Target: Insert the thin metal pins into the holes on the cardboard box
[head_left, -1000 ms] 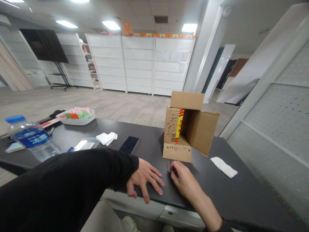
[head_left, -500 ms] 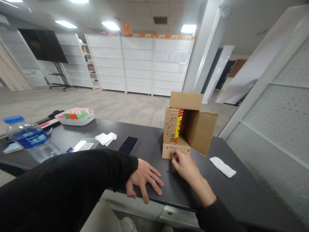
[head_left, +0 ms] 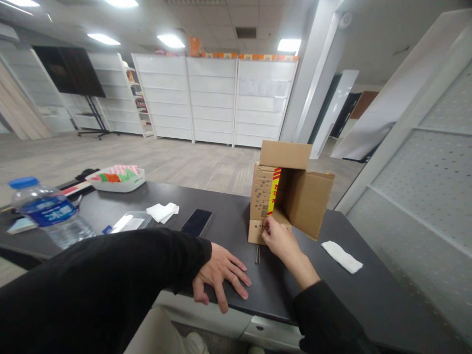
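Observation:
A cardboard box (head_left: 302, 204) stands on the dark table with its opening facing me and its flaps spread. Its low front flap (head_left: 255, 232) bears a row of small dark holes or studs. At that flap, my right hand (head_left: 282, 241) is closed in a pinch; its fingertips hide whatever they hold. Thin metal nails (head_left: 257, 254) lie on the table just below the flap, left of that hand. My left hand (head_left: 222, 275) rests flat near the table's front edge, fingers spread, holding nothing. More stud-like heads dot the box's left side, beside a yellow and red strip (head_left: 273, 191).
A black phone (head_left: 197, 222) and folded white tissues (head_left: 162, 212) lie left of the box. Farther left are a clear plastic container (head_left: 134, 221), a water bottle (head_left: 51, 214) and a white basket (head_left: 117, 185) of colourful packets. A white folded cloth (head_left: 341, 256) lies at right.
My right hand has moved slightly up along the front flap, its fingertips now by the flap's upper edge. My left hand has stayed on the table. The view has shifted slightly.

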